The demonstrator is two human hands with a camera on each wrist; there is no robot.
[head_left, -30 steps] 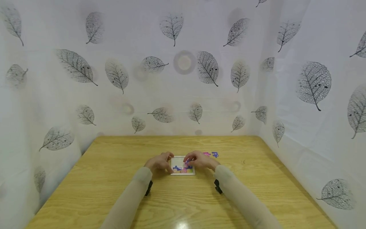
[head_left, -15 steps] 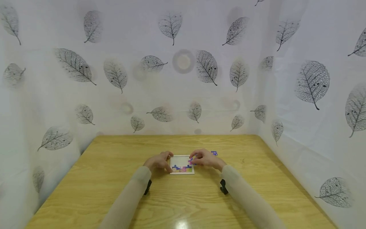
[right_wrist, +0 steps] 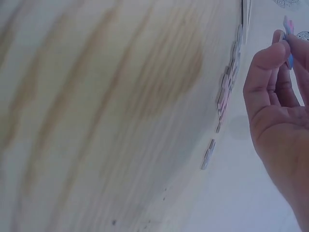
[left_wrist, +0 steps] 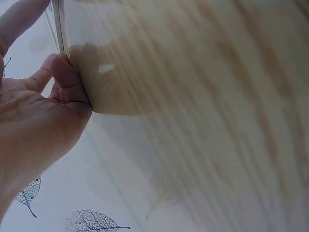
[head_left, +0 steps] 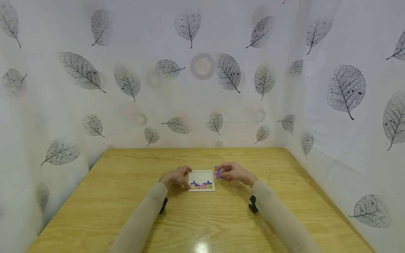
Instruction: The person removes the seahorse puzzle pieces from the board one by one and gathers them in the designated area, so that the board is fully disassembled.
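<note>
A white square puzzle tray (head_left: pixel 201 170) lies on the table, its near part filled by a row of colourful jigsaw pieces (head_left: pixel 202 186). My left hand (head_left: pixel 174 176) holds the tray's left side, thumb at the near corner and a finger at the far one. Right of the tray is my right hand (head_left: pixel 235 173), pinching a blue and pink jigsaw piece (right_wrist: pixel 288 24) between thumb and fingertips, above the table. In the head view, blue and pink pieces show beside its fingertips; which one is held is hard to tell there.
The right wrist view shows loose jigsaw pieces (right_wrist: pixel 227 92) edge-on upon the table, with a smaller one (right_wrist: pixel 208 154) apart. The wooden table (head_left: pixel 152 225) meets a leaf-print curtain (head_left: pixel 142 80) at its back and sides.
My right hand has moved right, from over the tray to beside it, carrying the jigsaw piece. It now covers the place where loose pieces showed. My left hand stays at the tray.
</note>
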